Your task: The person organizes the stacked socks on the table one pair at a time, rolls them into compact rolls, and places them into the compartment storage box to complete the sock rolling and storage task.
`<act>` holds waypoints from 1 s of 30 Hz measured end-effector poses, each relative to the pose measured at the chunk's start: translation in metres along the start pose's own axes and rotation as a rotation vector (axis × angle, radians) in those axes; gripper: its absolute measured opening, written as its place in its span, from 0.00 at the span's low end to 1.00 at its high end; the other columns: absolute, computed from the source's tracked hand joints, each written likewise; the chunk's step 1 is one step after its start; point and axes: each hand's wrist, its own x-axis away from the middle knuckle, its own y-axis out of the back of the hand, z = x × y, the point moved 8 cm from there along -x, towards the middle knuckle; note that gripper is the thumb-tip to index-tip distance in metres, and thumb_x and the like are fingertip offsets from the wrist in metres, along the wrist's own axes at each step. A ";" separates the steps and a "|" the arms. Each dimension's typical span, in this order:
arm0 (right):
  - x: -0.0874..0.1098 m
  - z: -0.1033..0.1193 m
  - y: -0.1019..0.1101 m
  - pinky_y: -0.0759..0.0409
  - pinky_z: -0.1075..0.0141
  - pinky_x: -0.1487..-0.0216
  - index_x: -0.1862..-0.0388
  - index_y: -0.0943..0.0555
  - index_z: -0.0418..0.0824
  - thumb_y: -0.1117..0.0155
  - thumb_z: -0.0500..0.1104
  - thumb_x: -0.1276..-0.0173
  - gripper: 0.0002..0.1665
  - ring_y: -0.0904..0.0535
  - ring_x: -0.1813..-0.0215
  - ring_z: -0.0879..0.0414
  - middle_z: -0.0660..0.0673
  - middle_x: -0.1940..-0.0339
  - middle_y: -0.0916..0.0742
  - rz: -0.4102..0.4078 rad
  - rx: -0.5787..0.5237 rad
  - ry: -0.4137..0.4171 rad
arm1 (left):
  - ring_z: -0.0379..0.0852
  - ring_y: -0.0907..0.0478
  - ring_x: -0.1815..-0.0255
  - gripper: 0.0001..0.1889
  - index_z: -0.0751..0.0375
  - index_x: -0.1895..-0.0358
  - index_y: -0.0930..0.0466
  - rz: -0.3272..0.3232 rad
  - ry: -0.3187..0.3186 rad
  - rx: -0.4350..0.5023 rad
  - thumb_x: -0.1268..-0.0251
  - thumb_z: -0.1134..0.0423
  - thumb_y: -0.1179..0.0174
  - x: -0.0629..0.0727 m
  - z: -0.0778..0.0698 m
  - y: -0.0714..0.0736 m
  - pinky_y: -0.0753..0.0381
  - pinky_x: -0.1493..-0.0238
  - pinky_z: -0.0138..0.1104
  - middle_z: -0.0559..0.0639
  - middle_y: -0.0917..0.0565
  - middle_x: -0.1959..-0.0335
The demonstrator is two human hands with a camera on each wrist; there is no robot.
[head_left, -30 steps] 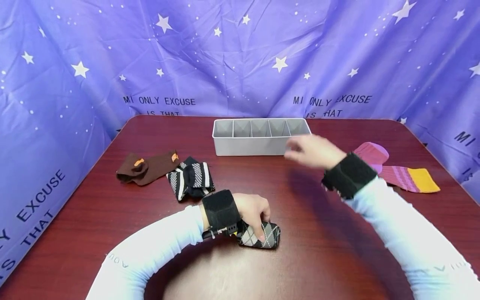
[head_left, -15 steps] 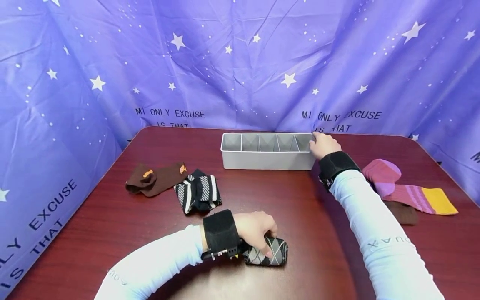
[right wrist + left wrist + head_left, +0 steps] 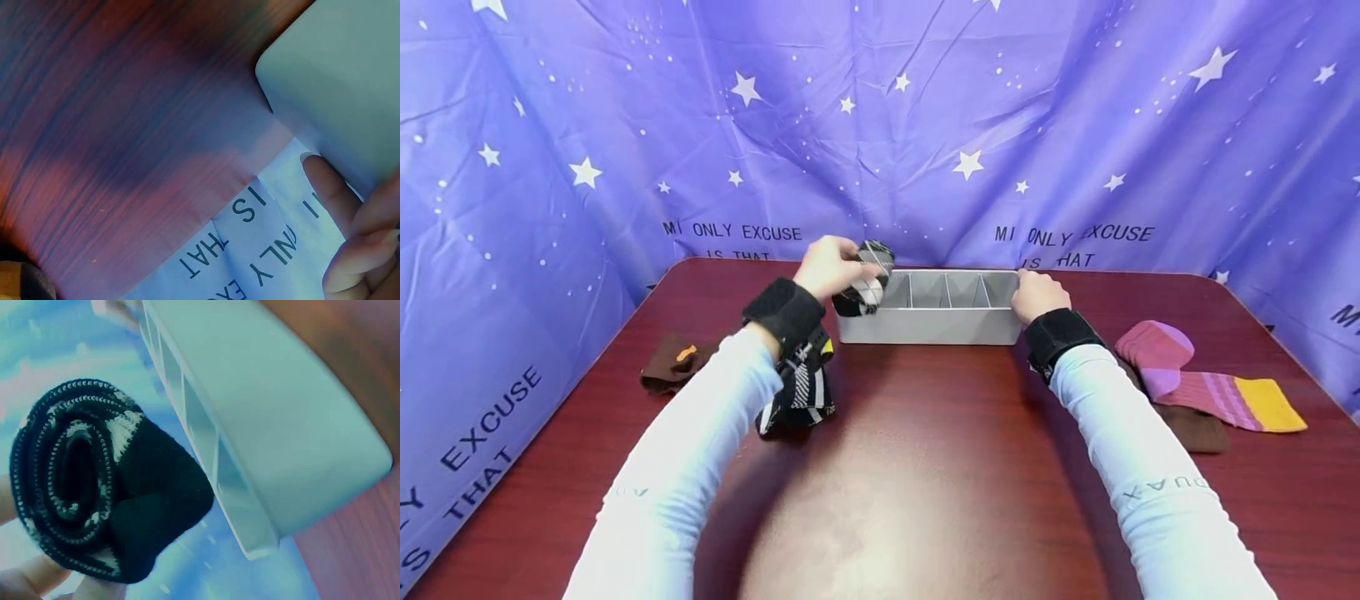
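On the left of the table [image 3: 910, 500], a brown sock [image 3: 672, 365] lies partly hidden, and just right of it the striped sock [image 3: 801, 398] is partly covered too. Beyond them, far side, my left hand [image 3: 831, 267] pinches the rolled sock [image 3: 876, 260] at the left end of the box [image 3: 928, 327]; it stands above the rim, and whether it touches I can't tell. My right hand [image 3: 1039, 296] grips the box's right end, fingers bent against the outer wall. Farther right and nearer lies the pink sock [image 3: 1157, 354], another brown sock [image 3: 1198, 429] beside it. I judge the step in hand to be placing the roll in the left-end slot [image 3: 236, 503]. The next move calls for lining it up with the opening, easing it down without letting it unroll, and keeping the box steady.
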 end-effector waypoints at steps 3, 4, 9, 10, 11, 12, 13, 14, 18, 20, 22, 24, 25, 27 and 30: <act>0.003 0.000 0.002 0.29 0.45 0.63 0.57 0.29 0.32 0.62 0.36 0.43 0.18 0.26 0.59 0.33 0.27 0.59 0.22 -0.010 0.007 -0.012 | 0.41 0.37 0.77 0.18 0.57 0.88 0.36 -0.095 0.084 -0.053 0.56 0.53 0.39 -0.017 0.009 0.013 0.37 0.72 0.28 0.44 0.34 0.85; 0.003 0.000 0.002 0.29 0.45 0.63 0.57 0.29 0.32 0.62 0.36 0.43 0.18 0.26 0.59 0.33 0.27 0.59 0.22 -0.012 0.011 -0.012 | 0.41 0.38 0.77 0.19 0.56 0.90 0.39 -0.108 0.118 -0.065 0.56 0.53 0.39 -0.020 0.013 0.014 0.38 0.73 0.28 0.44 0.35 0.85; 0.007 0.001 0.002 0.28 0.45 0.61 0.57 0.29 0.32 0.61 0.36 0.43 0.18 0.25 0.58 0.33 0.27 0.59 0.22 -0.022 0.011 -0.023 | 0.48 0.26 0.65 0.15 0.59 0.85 0.28 -0.109 0.254 -0.144 0.60 0.52 0.37 -0.033 0.033 0.005 0.28 0.64 0.33 0.54 0.21 0.72; 0.007 0.002 0.003 0.28 0.46 0.62 0.57 0.29 0.32 0.61 0.36 0.43 0.18 0.25 0.59 0.33 0.27 0.60 0.22 -0.028 0.011 -0.024 | 0.50 0.25 0.62 0.15 0.61 0.80 0.25 -0.104 0.260 -0.171 0.60 0.52 0.37 -0.034 0.034 0.002 0.27 0.61 0.35 0.56 0.20 0.67; 0.006 0.002 0.006 0.28 0.45 0.62 0.57 0.29 0.32 0.61 0.36 0.43 0.18 0.25 0.59 0.34 0.27 0.60 0.22 -0.036 0.010 -0.027 | 0.51 0.25 0.59 0.16 0.63 0.75 0.24 -0.105 0.259 -0.197 0.61 0.52 0.37 -0.036 0.035 0.001 0.27 0.58 0.36 0.58 0.20 0.63; 0.007 0.002 0.005 0.28 0.46 0.62 0.57 0.29 0.32 0.61 0.36 0.43 0.18 0.25 0.59 0.34 0.27 0.60 0.22 -0.038 0.011 -0.031 | 0.53 0.25 0.57 0.18 0.65 0.71 0.23 -0.101 0.259 -0.220 0.61 0.52 0.37 -0.036 0.036 -0.003 0.27 0.56 0.38 0.60 0.20 0.61; 0.007 0.002 0.005 0.28 0.46 0.62 0.57 0.29 0.32 0.61 0.36 0.42 0.18 0.25 0.59 0.34 0.27 0.60 0.21 -0.041 0.012 -0.034 | 0.55 0.25 0.56 0.20 0.66 0.68 0.23 -0.101 0.254 -0.244 0.62 0.53 0.37 -0.037 0.037 -0.006 0.27 0.55 0.39 0.61 0.20 0.60; 0.006 0.002 0.004 0.28 0.46 0.62 0.57 0.29 0.31 0.61 0.36 0.42 0.18 0.25 0.59 0.34 0.27 0.60 0.21 -0.040 0.013 -0.036 | 0.55 0.25 0.56 0.21 0.67 0.66 0.23 -0.104 0.247 -0.261 0.62 0.53 0.37 -0.037 0.037 -0.008 0.27 0.55 0.39 0.62 0.21 0.59; 0.003 0.003 0.007 0.28 0.46 0.63 0.57 0.29 0.31 0.61 0.36 0.42 0.17 0.25 0.59 0.34 0.28 0.60 0.21 -0.034 0.028 -0.040 | 0.57 0.24 0.58 0.20 0.67 0.65 0.23 -0.129 0.204 -0.328 0.63 0.56 0.37 -0.040 0.032 -0.012 0.25 0.59 0.41 0.63 0.21 0.61; 0.001 0.004 0.008 0.28 0.46 0.63 0.57 0.29 0.31 0.61 0.36 0.42 0.17 0.25 0.59 0.34 0.28 0.60 0.21 -0.031 0.033 -0.041 | 0.57 0.23 0.59 0.19 0.67 0.65 0.23 -0.133 0.198 -0.373 0.62 0.58 0.38 -0.041 0.029 -0.014 0.24 0.61 0.42 0.63 0.21 0.61; -0.001 0.004 0.008 0.27 0.46 0.62 0.57 0.29 0.31 0.61 0.36 0.42 0.17 0.25 0.59 0.34 0.28 0.60 0.21 -0.027 0.037 -0.041 | 0.56 0.23 0.59 0.16 0.66 0.64 0.23 -0.127 0.198 -0.430 0.60 0.61 0.41 -0.043 0.026 -0.018 0.23 0.63 0.42 0.62 0.20 0.61; -0.002 0.003 0.007 0.27 0.46 0.62 0.56 0.29 0.31 0.61 0.36 0.42 0.17 0.25 0.59 0.35 0.28 0.60 0.21 -0.023 0.039 -0.046 | 0.54 0.23 0.59 0.15 0.64 0.62 0.22 -0.111 0.198 -0.493 0.56 0.63 0.45 -0.046 0.024 -0.024 0.23 0.63 0.41 0.61 0.20 0.59; -0.002 0.003 0.006 0.27 0.46 0.62 0.56 0.29 0.31 0.60 0.36 0.42 0.17 0.25 0.59 0.35 0.28 0.60 0.21 -0.022 0.041 -0.050 | 0.54 0.23 0.58 0.14 0.63 0.61 0.22 -0.103 0.200 -0.523 0.54 0.64 0.47 -0.047 0.024 -0.028 0.23 0.63 0.41 0.60 0.20 0.59; -0.003 0.001 0.004 0.27 0.46 0.61 0.56 0.29 0.31 0.60 0.37 0.42 0.17 0.25 0.59 0.35 0.28 0.60 0.21 -0.016 0.041 -0.056 | 0.52 0.23 0.57 0.14 0.61 0.60 0.22 -0.087 0.206 -0.569 0.51 0.65 0.50 -0.049 0.024 -0.037 0.23 0.62 0.41 0.58 0.20 0.58; -0.002 0.000 0.000 0.27 0.46 0.61 0.56 0.29 0.31 0.60 0.37 0.42 0.17 0.25 0.58 0.35 0.28 0.60 0.21 -0.008 0.041 -0.068 | 0.51 0.23 0.57 0.13 0.59 0.59 0.21 -0.075 0.222 -0.603 0.48 0.65 0.51 -0.051 0.026 -0.046 0.23 0.63 0.40 0.57 0.20 0.58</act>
